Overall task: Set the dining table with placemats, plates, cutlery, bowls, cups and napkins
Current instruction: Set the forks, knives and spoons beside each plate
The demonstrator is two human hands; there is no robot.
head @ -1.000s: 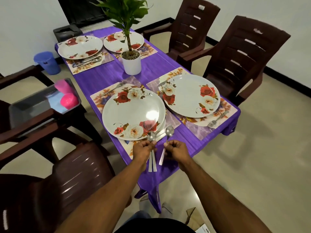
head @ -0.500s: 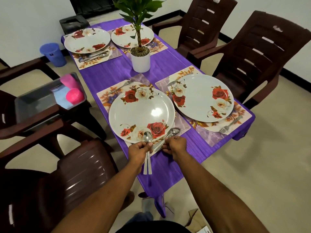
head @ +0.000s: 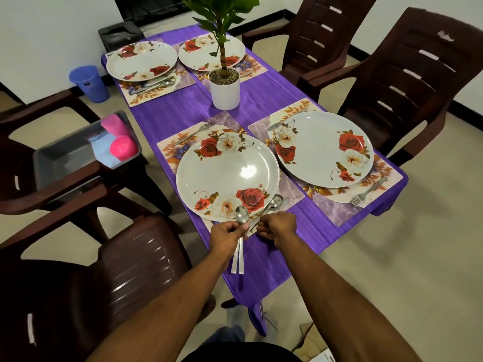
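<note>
My left hand [head: 226,232] grips two steel spoons [head: 241,218] held upright, their handles hanging down past the table edge. My right hand [head: 277,226] pinches the handle of another spoon [head: 274,202] that lies on the placemat beside the near-left rose-patterned plate [head: 227,176]. A fork [head: 193,133] lies on that placemat's far side. The near-right plate [head: 324,146] has a fork [head: 367,192] and a spoon [head: 274,125] beside it. Two more plates [head: 142,60] [head: 206,52] sit at the far end.
A potted plant [head: 225,87] stands mid-table on the purple cloth [head: 261,105]. A grey bin [head: 65,152] with pink cups [head: 122,147] rests on the left chair. Brown chairs [head: 407,82] surround the table. A blue bucket [head: 88,83] stands on the floor.
My right hand has lowered its spoon onto the placemat beside the near-left plate. The left hand keeps its two spoons, and the view has shifted closer.
</note>
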